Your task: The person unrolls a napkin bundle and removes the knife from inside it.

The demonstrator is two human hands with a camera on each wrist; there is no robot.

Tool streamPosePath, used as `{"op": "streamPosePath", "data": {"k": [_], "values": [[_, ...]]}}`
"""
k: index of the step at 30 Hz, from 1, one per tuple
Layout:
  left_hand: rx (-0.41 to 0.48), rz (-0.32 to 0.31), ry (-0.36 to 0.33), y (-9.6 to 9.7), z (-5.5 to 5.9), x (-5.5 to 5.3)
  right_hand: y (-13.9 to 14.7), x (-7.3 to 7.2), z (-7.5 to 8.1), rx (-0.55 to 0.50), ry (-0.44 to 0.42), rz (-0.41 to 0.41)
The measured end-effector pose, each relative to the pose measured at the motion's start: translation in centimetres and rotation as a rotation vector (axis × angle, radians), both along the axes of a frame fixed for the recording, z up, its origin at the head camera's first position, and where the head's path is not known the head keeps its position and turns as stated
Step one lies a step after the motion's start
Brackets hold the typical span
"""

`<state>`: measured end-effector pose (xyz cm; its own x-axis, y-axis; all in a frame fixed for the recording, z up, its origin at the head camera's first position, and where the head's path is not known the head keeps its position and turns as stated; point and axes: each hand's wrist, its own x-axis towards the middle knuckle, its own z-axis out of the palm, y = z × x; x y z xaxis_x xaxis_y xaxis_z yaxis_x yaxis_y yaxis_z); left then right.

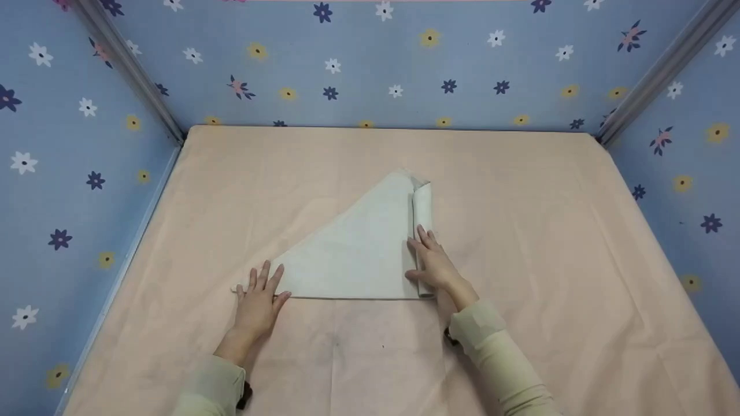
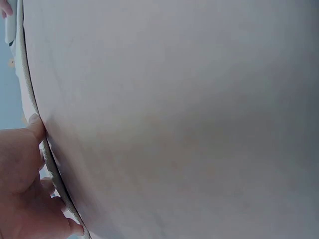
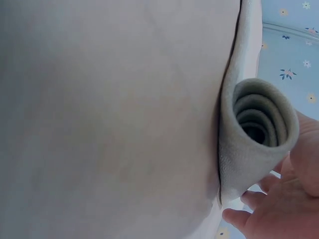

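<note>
A pale greenish-white cloth [image 1: 352, 248] lies as a triangle on the table, its long straight edge nearest me. Along its right side the fabric is wound into a roll [image 1: 424, 202], whose open end with several layers [image 3: 259, 117] shows in the right wrist view. My left hand [image 1: 257, 309] rests with spread fingers on the narrow left corner, partly covering it; its thumb [image 2: 36, 127] touches the near edge. Across the lower part of the roll lies my right hand [image 1: 433, 263], fingers extended and thumb toward the flat cloth.
A peach table cover [image 1: 532, 219], creased at the right and near side, lies under everything. Blue flowered panels [image 1: 370, 69] stand behind and at both sides, with grey metal posts [image 1: 665, 75] at the back corners.
</note>
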<state>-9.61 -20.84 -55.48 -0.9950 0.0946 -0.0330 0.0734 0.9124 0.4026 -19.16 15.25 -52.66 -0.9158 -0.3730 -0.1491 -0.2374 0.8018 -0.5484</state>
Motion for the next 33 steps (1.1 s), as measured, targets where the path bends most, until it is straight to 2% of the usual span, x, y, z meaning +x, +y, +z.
{"op": "streamPosePath", "data": {"k": [6,18,23,33], "values": [[-0.041,0.000,-0.046,0.0,-0.2,-0.2,0.3,0.0,0.0,-0.021,-0.029,-0.015],[-0.047,0.014,-0.071,0.0,-0.1,-0.4,1.2,0.0,0.0,-0.052,-0.071,-0.024],[-0.054,0.015,-0.061,0.0,-0.1,-0.4,1.7,-0.1,0.0,-0.067,-0.083,-0.019],[-0.029,0.015,-0.069,0.0,-0.2,-0.3,2.7,-0.1,0.1,-0.076,-0.053,0.041]]}}
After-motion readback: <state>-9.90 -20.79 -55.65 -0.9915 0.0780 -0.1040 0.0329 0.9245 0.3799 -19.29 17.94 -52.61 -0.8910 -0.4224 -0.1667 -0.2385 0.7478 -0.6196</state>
